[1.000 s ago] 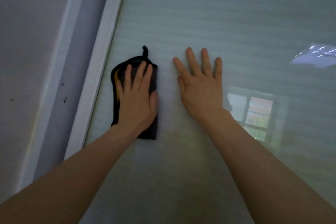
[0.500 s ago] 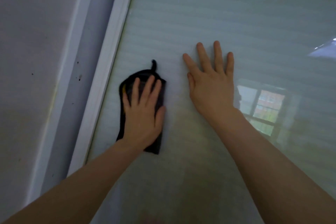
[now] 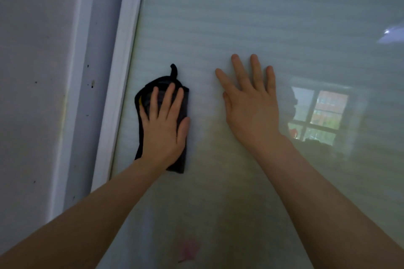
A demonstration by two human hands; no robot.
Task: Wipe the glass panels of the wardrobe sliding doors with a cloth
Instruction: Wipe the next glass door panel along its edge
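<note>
Mid-wipe, my left hand (image 3: 162, 131) presses the dark folded cloth (image 3: 162, 94) flat-fingered on the frosted glass panel (image 3: 240, 17), right hand (image 3: 251, 105) spread beside; next, sweep onward.

A frosted glass panel (image 3: 262, 17) bears a dark cloth (image 3: 162, 89) pressed flat beside its white frame (image 3: 122, 72).

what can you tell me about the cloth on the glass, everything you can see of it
The cloth is dark, black to charcoal, and looks like soft folded fabric with a darker bound edge. A small loop sticks up from its top, and a bit of yellow shows at its left edge. It lies flat against the frosted glass panel, close to the white door frame but apart from it. The left hand presses on it with straight fingers, covering most of its middle; its lower corner shows below the wrist.
</note>
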